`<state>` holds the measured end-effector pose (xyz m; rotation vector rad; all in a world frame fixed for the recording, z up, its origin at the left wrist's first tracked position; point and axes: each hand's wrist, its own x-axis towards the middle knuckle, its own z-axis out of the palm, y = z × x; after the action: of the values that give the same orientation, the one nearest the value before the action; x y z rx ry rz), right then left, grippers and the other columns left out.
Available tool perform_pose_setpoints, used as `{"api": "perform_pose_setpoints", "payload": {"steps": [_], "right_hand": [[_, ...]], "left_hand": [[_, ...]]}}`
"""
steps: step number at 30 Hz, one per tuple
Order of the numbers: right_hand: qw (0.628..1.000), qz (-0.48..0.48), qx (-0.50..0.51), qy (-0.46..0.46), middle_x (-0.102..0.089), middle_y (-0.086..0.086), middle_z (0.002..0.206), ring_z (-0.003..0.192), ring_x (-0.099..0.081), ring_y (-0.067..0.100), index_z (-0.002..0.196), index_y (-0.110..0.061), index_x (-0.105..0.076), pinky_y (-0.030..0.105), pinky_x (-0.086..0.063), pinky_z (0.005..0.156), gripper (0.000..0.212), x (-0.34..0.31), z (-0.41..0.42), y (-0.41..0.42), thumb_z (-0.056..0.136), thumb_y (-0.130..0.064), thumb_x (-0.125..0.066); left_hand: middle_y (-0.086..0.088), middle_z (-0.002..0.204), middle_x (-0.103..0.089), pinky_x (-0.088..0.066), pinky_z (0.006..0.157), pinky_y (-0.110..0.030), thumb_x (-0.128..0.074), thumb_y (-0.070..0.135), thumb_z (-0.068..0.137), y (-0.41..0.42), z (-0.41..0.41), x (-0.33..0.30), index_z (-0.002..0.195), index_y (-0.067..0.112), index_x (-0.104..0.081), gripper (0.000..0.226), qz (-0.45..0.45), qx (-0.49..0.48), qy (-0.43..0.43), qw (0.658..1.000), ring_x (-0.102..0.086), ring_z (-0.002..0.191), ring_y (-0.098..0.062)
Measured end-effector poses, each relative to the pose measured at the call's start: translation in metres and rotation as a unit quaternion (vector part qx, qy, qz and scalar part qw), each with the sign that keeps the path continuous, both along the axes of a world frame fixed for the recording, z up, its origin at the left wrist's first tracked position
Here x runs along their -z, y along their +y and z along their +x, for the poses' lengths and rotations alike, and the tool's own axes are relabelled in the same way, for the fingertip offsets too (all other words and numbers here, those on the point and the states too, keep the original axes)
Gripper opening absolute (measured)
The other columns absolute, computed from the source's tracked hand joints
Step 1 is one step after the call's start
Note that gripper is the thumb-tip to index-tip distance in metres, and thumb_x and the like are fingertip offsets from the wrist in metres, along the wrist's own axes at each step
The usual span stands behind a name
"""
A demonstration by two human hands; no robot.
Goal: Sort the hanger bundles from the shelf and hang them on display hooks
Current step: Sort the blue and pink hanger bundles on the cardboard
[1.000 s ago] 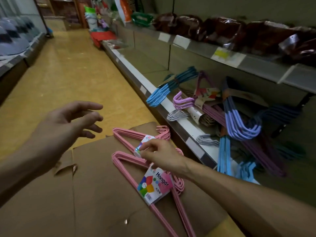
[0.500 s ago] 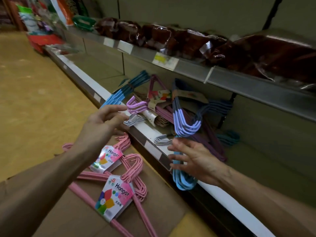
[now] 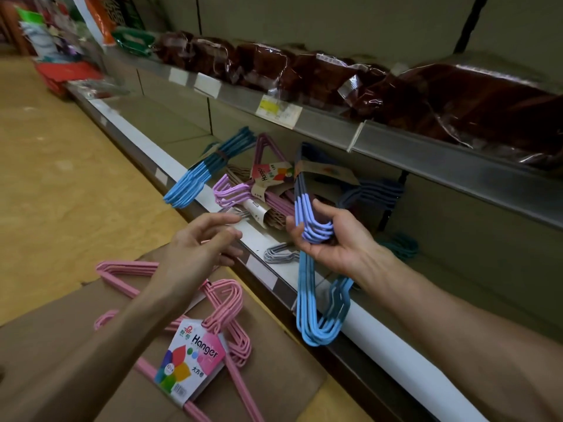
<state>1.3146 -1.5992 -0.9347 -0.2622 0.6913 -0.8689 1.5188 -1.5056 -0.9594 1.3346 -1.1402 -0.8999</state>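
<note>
Several hanger bundles lie in a heap on the lower shelf [image 3: 195, 196]. My right hand [image 3: 332, 242] cups the rounded end of a periwinkle-blue hanger bundle [image 3: 307, 214], thumb over it. A light blue bundle [image 3: 320, 318] hangs over the shelf edge just under that hand. My left hand [image 3: 198, 245] hovers at the shelf edge, fingers apart and holding nothing. Another light blue bundle [image 3: 198, 178] and a purple bundle [image 3: 237, 190] with a label lie further left. Two pink bundles [image 3: 225, 312] with "Hanger" cards rest on a cardboard box [image 3: 76, 345] below my left arm.
An upper shelf [image 3: 396, 138] with price tags carries dark brown wrapped packs [image 3: 335, 77]. Grey hangers [image 3: 278, 252] and teal ones [image 3: 399, 245] lie on the lower shelf. A yellow floor aisle [image 3: 61, 178] runs left; red and green goods stand far back.
My right hand left the pink bundles on the box, reached to the shelf and closed around the periwinkle bundle's end. My left hand moved toward the shelf edge. The view turned right.
</note>
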Motion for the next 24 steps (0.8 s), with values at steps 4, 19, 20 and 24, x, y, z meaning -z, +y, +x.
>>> {"api": "perform_pose_setpoints", "payload": {"steps": [4,19,20,24], "right_hand": [[1.0,-0.012,-0.017,0.021,-0.056,0.017,0.08,0.059,-0.056,0.018,0.118,0.008,-0.055,0.02,-0.046,0.046,0.031,0.008,0.002,0.012,0.103,-0.017,-0.048],[0.976,-0.135,-0.117,0.124,-0.065,0.025,0.096,0.057,-0.058,0.026,0.091,-0.004,-0.05,0.025,-0.043,0.041,0.007,0.038,0.027,0.053,0.098,-0.004,-0.053],[0.973,-0.143,-0.132,0.126,-0.065,0.025,0.094,0.056,-0.058,0.026,0.096,-0.006,-0.049,0.025,-0.043,0.041,0.005,0.042,0.03,0.056,0.098,-0.003,-0.053],[0.951,-0.172,-0.198,0.163,-0.069,0.025,0.087,0.055,-0.06,0.028,0.093,-0.016,-0.039,0.027,-0.045,0.041,0.023,0.055,0.045,0.07,0.097,0.0,-0.056]], "left_hand": [[0.0,0.098,-0.072,-0.056,0.07,-0.03,-0.057,0.018,0.097,0.007,0.011,0.001,0.109,0.031,-0.069,0.021,0.013,-0.013,-0.018,1.0,-0.072,0.082,-0.016],[0.003,0.095,-0.07,-0.057,0.068,-0.03,-0.056,0.019,0.098,0.032,0.046,-0.012,0.108,0.031,-0.067,0.019,0.038,-0.075,-0.046,0.995,-0.072,0.078,-0.013],[0.002,0.096,-0.07,-0.058,0.07,-0.033,-0.056,0.019,0.098,0.035,0.05,-0.014,0.109,0.029,-0.067,0.018,0.039,-0.084,-0.038,0.995,-0.072,0.078,-0.013],[-0.001,0.097,-0.07,-0.058,0.068,-0.031,-0.056,0.017,0.098,0.053,0.074,-0.023,0.111,0.025,-0.068,0.019,0.039,-0.122,-0.033,0.991,-0.072,0.079,-0.018]]}}
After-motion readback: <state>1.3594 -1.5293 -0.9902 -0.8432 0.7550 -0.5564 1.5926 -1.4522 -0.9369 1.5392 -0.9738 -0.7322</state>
